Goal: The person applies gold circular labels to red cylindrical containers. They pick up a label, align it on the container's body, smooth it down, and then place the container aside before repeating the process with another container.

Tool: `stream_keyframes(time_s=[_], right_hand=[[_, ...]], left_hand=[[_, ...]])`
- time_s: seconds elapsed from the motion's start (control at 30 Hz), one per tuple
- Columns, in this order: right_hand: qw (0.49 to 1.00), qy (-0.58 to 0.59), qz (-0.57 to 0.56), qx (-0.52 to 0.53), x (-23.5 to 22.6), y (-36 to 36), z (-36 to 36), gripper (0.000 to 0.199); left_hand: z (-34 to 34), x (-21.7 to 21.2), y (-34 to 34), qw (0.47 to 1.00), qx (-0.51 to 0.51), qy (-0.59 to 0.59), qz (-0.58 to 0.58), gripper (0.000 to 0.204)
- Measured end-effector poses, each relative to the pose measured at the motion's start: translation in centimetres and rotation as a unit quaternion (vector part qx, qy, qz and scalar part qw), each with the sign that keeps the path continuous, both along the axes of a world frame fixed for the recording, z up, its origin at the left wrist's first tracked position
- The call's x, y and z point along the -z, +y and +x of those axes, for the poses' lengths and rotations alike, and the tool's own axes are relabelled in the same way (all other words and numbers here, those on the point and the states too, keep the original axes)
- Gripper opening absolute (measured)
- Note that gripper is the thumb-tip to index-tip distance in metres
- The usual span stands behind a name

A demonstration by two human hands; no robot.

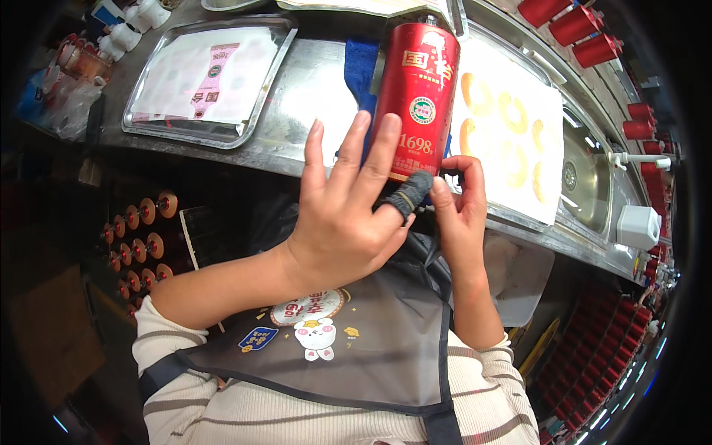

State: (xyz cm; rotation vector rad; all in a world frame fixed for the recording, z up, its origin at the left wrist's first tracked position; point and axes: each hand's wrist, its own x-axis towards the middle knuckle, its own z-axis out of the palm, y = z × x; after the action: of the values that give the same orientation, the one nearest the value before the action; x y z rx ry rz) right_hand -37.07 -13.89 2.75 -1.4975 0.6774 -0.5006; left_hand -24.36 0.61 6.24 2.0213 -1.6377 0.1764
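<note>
Standing at the near edge of the steel counter, the red bottle has bare metal to its left, before the tray. The left hand presses spread, open fingers against the bottle; the right hand pinches its lower right edge.

The left hand hides the red bottle's lower left side; the right hand's fingertips vanish behind the bottle's base
</note>
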Motion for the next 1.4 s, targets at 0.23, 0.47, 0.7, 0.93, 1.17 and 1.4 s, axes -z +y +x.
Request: stream_keyframes(time_s=[0.23, 0.47, 0.7, 0.93, 1.17, 1.4], right_hand=[[0.997, 0.018, 0.047, -0.061, -0.4, -1.9, -2.0, 0.030], [0.943, 0.120, -0.311, -0.020, -1.0, -1.5, -1.2, 0.019], [0.980, 0.145, 0.082, -0.111, -5.4, -3.8, -2.1, 0.018], [0.977, 0.086, 0.151, -0.120, -3.5, -5.1, -2.1, 0.018], [0.978, 0.084, 0.145, -0.124, -3.0, -5.1, -1.9, 0.016], [0.981, 0.097, 0.127, -0.111, -1.6, -4.6, -1.7, 0.012]], left_hand=[[-0.2, 0.2, -4.2, 0.997, 0.027, -0.063, -0.030, 0.018], [2.5, 1.8, -3.1, 0.983, -0.012, 0.172, -0.059, 0.057], [2.2, 4.1, 1.8, 0.991, 0.004, 0.127, -0.050, 0.048], [2.1, 3.6, 1.0, 0.997, 0.030, 0.054, -0.043, 0.044], [2.2, 1.8, -0.8, 0.995, 0.067, -0.062, -0.028, 0.055], [1.4, 0.0, -4.8, 0.989, 0.086, -0.116, -0.026, 0.017]])
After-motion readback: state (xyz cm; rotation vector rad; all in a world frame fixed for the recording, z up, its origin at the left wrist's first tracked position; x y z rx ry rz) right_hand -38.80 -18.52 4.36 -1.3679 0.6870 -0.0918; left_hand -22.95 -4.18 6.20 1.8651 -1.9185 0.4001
